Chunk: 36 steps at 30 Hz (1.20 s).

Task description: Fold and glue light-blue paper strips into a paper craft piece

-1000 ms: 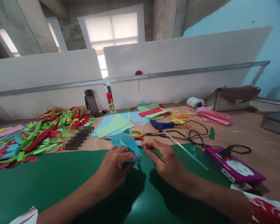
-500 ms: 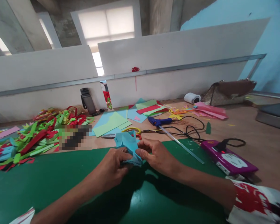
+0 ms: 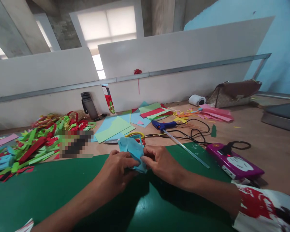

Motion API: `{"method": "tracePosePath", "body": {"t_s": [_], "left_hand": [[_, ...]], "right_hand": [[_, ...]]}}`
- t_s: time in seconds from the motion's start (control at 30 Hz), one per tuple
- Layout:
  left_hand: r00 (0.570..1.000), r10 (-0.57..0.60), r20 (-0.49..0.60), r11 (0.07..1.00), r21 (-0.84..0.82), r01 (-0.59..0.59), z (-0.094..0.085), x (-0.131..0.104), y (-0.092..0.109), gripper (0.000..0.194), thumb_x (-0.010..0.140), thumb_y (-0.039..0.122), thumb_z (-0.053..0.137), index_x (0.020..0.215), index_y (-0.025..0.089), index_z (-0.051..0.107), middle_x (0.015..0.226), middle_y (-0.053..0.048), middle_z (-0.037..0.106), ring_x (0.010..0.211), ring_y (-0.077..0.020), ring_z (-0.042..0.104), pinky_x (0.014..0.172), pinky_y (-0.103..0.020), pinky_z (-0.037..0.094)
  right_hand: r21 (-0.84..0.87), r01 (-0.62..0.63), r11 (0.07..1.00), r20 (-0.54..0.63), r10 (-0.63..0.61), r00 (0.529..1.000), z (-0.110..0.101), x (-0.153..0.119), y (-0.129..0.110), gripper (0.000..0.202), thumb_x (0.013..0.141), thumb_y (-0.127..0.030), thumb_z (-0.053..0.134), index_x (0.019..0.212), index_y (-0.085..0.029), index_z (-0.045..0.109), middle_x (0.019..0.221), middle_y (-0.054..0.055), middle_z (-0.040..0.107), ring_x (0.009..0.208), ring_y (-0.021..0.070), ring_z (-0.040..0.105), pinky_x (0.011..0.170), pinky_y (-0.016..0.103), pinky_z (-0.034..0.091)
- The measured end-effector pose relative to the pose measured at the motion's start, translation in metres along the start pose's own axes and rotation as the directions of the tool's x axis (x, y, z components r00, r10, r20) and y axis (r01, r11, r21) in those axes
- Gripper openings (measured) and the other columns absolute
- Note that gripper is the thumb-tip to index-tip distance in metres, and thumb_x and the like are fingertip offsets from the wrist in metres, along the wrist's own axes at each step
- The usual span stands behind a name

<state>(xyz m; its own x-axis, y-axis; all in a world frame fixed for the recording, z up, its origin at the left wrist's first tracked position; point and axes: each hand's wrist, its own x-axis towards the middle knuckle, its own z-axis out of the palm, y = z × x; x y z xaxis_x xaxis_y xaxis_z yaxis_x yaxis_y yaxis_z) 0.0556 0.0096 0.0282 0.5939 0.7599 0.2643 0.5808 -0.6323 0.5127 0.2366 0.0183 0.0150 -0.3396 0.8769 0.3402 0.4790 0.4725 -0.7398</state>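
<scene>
A folded piece of light blue paper (image 3: 131, 146) is held up between my two hands, just above the green mat. My left hand (image 3: 118, 169) grips its lower left part, thumb below and fingers on top. On the other side, my right hand (image 3: 160, 162) pinches the paper's right edge between thumb and fingertips. Its upper flaps stand up, creased. Right behind the paper lie scissors with yellow handles (image 3: 136, 134) and a second pair of red handles (image 3: 143, 141), partly covered by it.
A blue glue gun (image 3: 163, 125) with a clear glue stick (image 3: 188, 149) lies beyond my right hand. A purple power strip (image 3: 234, 161) is at the right. Coloured paper strips (image 3: 36, 145) heap at the left. A dark bottle (image 3: 89, 106) stands behind green sheets (image 3: 113, 130).
The fingers of both hands have shifted slightly on the blue paper, and its upper flaps look a little different. The whole view has moved slightly.
</scene>
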Motion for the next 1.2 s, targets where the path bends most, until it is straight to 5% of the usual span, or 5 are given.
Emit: {"method": "tracePosePath", "body": {"t_s": [0.2,0.4,0.67,1.0,1.2], "left_hand": [[0.976,0.071,-0.204,0.986,0.16,-0.038,-0.016,-0.007,-0.009,0.018,0.072,0.021,0.065,0.09,0.023,0.068,0.1,-0.007,0.064,0.096,-0.0247,0.055,0.087,-0.041,0.037],[0.901,-0.111,-0.42,0.994,-0.065,0.092,-0.026,-0.007,-0.019,0.084,0.064,0.033,0.073,0.136,0.024,0.031,0.139,-0.012,0.036,0.127,-0.029,0.033,0.1,-0.043,0.033],[0.854,-0.52,-0.004,0.492,-0.819,0.296,-0.018,0.0,-0.021,0.092,0.062,0.026,0.074,0.138,0.013,0.024,0.082,-0.005,0.065,0.074,-0.0178,0.061,0.071,-0.032,0.048],[0.866,-0.499,-0.037,0.496,-0.832,0.251,-0.009,-0.004,-0.02,0.077,0.063,0.023,0.073,0.13,0.017,0.037,0.085,-0.005,0.066,0.067,-0.0165,0.062,0.062,-0.029,0.047],[0.841,-0.54,0.034,0.42,-0.855,0.305,-0.001,-0.005,-0.027,0.063,0.066,0.028,0.071,0.123,0.018,0.045,0.08,-0.003,0.065,0.065,-0.0155,0.063,0.062,-0.029,0.05]], "right_hand": [[0.133,-0.057,0.989,0.016,0.055,0.998,-0.003,0.001,0.003,0.012,0.078,-0.012,0.044,0.07,-0.017,0.053,0.066,-0.001,0.057,0.058,0.011,0.052,0.054,0.023,0.039],[0.374,-0.082,0.924,0.041,0.071,0.997,-0.009,0.008,0.009,0.01,0.075,-0.01,0.046,0.071,-0.017,0.052,0.06,-0.003,0.054,0.055,0.0106,0.053,0.057,0.024,0.045],[0.519,-0.182,0.835,0.15,0.12,0.981,-0.015,0.013,0.016,0.01,0.076,-0.024,0.057,0.071,-0.015,0.057,0.058,-0.002,0.057,0.055,0.0114,0.055,0.056,0.025,0.046],[0.471,-0.276,0.838,0.141,0.237,0.961,-0.014,0.016,0.019,0.022,0.072,-0.035,0.062,0.085,-0.016,0.061,0.065,0.0,0.062,0.056,0.0135,0.059,0.057,0.027,0.049],[0.332,-0.221,0.917,-0.109,0.27,0.957,-0.02,0.021,0.025,0.031,0.082,-0.04,0.049,0.102,-0.016,0.052,0.092,0.007,0.064,0.081,0.0177,0.061,0.07,0.031,0.05]]}}
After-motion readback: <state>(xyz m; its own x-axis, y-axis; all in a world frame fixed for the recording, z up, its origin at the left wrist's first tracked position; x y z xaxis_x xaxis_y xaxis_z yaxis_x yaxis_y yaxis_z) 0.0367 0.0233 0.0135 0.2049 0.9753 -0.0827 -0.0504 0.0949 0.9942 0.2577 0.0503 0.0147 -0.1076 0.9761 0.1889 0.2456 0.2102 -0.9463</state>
